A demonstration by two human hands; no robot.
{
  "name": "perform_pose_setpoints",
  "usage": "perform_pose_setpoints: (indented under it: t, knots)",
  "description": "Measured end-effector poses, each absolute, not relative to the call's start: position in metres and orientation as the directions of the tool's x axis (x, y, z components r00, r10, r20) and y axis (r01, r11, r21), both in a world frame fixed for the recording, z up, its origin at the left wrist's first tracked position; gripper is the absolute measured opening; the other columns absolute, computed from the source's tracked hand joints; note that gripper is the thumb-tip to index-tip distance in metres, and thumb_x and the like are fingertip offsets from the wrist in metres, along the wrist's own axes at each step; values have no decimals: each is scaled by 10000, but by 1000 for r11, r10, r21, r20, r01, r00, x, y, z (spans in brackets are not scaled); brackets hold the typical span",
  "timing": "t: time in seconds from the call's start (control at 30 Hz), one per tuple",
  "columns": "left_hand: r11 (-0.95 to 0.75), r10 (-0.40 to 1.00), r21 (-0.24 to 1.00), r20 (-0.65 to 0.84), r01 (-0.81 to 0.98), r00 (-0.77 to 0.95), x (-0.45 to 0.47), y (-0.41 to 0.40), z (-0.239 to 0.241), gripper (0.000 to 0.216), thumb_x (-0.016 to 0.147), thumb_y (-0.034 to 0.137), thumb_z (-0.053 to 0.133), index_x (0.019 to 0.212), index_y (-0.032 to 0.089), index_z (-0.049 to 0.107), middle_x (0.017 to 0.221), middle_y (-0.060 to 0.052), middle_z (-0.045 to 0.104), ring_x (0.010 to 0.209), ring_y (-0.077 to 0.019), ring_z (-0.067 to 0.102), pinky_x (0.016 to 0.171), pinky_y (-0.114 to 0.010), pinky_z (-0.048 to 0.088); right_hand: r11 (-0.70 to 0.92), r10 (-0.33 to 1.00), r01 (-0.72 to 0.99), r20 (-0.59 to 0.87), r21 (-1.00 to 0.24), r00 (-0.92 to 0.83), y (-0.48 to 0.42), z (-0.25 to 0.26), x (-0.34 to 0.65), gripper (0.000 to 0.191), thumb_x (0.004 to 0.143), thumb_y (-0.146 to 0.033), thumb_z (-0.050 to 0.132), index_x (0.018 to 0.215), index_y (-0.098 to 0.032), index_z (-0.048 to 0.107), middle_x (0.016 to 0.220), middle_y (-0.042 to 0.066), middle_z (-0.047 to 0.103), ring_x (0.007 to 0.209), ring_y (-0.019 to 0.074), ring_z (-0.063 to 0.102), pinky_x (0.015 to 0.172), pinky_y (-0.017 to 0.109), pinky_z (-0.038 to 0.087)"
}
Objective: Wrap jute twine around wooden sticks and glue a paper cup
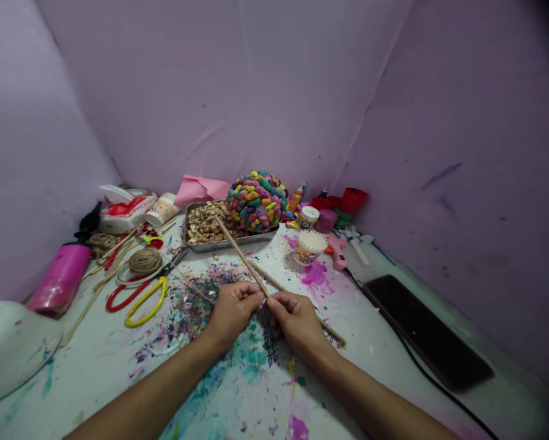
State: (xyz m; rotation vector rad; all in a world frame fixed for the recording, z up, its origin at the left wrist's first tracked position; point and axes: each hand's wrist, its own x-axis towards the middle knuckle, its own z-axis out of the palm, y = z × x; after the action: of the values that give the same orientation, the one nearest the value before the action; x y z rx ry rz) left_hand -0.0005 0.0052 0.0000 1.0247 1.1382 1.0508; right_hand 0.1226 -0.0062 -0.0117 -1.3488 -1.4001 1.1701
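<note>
My left hand (236, 311) and my right hand (296, 318) meet over the paint-splashed table, fingertips pinched together on the near end of a thin brown stick (242, 255). The stick slants up and away to the left, its far end in front of the tray of shells. Behind my right hand a second brown stick (333, 332) lies on the table, partly hidden by the hand. Beyond the hands sits a ball covered with colourful painted peanut shells (257, 201), on the metal tray (205, 247) with plain shells (205, 223).
Left are scissors with red and yellow handles (146, 302), a twine ball (145, 261), a pink bottle (61, 278) and a white container (13, 348). Right are a zigzag-edged paper cup (307, 252), a pink glue gun (337, 252), paint jars (308, 216), and a phone (425, 330) beside a black cable.
</note>
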Motion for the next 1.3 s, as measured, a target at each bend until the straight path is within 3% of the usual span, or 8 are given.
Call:
perform_pose_setpoints:
  t: [0.33, 0.5, 0.63, 0.8, 0.9, 1.3]
  knots:
    - [209, 974, 969, -194, -136, 116, -1, 5, 2, 268, 602, 365, 614, 507, 173, 453, 314, 110, 301, 260, -24, 207, 298, -174, 131, 97, 995, 273, 88, -957, -44, -11, -11, 123, 208, 733, -290, 532, 588, -154, 594, 500, -25, 473, 485, 103, 391, 457, 216, 288]
    - [173, 982, 977, -160, -124, 102, -3, 3, 2, 261, 600, 355, 623, 517, 162, 468, 352, 100, 339, 291, -18, 201, 320, -178, 128, -32, 976, 137, -60, -990, -208, -9, -5, 126, 261, 721, -371, 536, 577, -155, 560, 464, -34, 473, 416, 87, 381, 413, 204, 285]
    - [135, 986, 986, -124, -99, 115, -3, 3, 5, 263, 625, 359, 595, 495, 154, 495, 369, 65, 407, 313, -32, 243, 337, -184, 164, -160, 937, 48, -167, -986, -306, -7, 2, 128, 346, 737, -446, 493, 560, -152, 541, 411, -43, 462, 320, 55, 324, 338, 184, 208]
    - [66, 993, 997, -63, -32, 99, -4, 5, 12, 146, 600, 263, 602, 530, 136, 595, 429, 36, 475, 407, -62, 351, 403, -183, 252, -222, 946, -57, -201, -973, -255, -4, -2, 131, 328, 723, -460, 499, 573, -169, 489, 412, -77, 389, 306, 40, 253, 308, 174, 143]
    - [57, 996, 998, -57, -3, 70, -4, 6, 12, 116, 586, 230, 600, 518, 136, 603, 426, 40, 477, 405, -62, 334, 405, -187, 243, -228, 951, -66, -207, -972, -229, -3, -3, 130, 334, 702, -446, 529, 527, -170, 459, 402, -71, 392, 305, 38, 264, 304, 173, 145]
    - [97, 993, 995, -98, 13, 60, -3, 6, 5, 126, 583, 250, 592, 517, 145, 570, 351, 77, 399, 339, -50, 262, 378, -200, 186, -70, 996, 133, -77, -989, -51, -5, -11, 123, 256, 743, -324, 484, 562, -151, 536, 412, -44, 453, 329, 66, 362, 341, 184, 272]
